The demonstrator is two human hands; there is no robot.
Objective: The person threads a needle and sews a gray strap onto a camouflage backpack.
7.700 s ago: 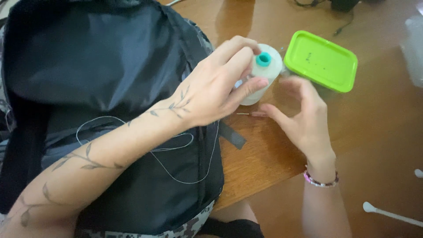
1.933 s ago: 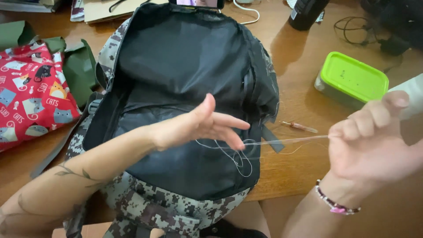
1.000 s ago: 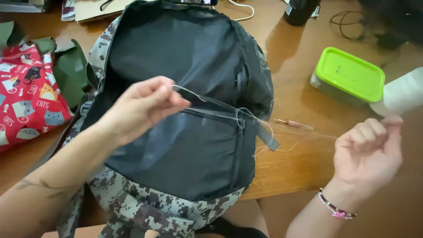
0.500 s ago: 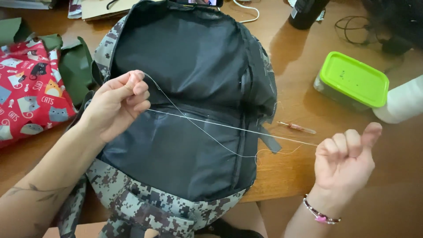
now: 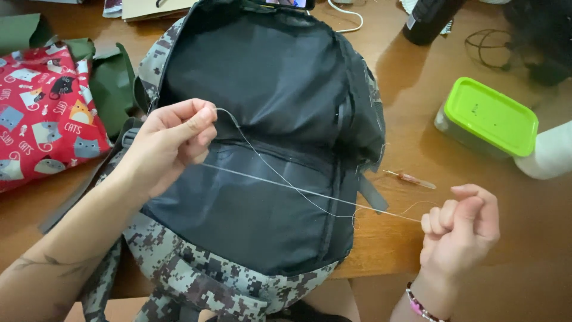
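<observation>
My left hand (image 5: pixel 173 143) hovers over the left side of an open camouflage backpack (image 5: pixel 196 274) with a black lining and pinches one end of a thin pale thread (image 5: pixel 298 189). The thread runs in a doubled strand across the bag's inside to my right hand (image 5: pixel 459 229), which is closed around its other end just past the bag's right edge, above the wooden table (image 5: pixel 393 244). A small seam ripper (image 5: pixel 411 177) lies on the table between the bag and my right hand.
A green-lidded container (image 5: pixel 490 116) stands at the right, with a white thread spool (image 5: pixel 551 156) beside it at the frame edge. Red cat-print fabric (image 5: pixel 42 113) and green cloth (image 5: pixel 110 80) lie at the left. A dark bottle (image 5: pixel 429 18) and cables sit at the back.
The spool left my hands earlier. Over the last second my hands drew apart, left hand going left and right hand down and right, pulling the thread taut across the bag.
</observation>
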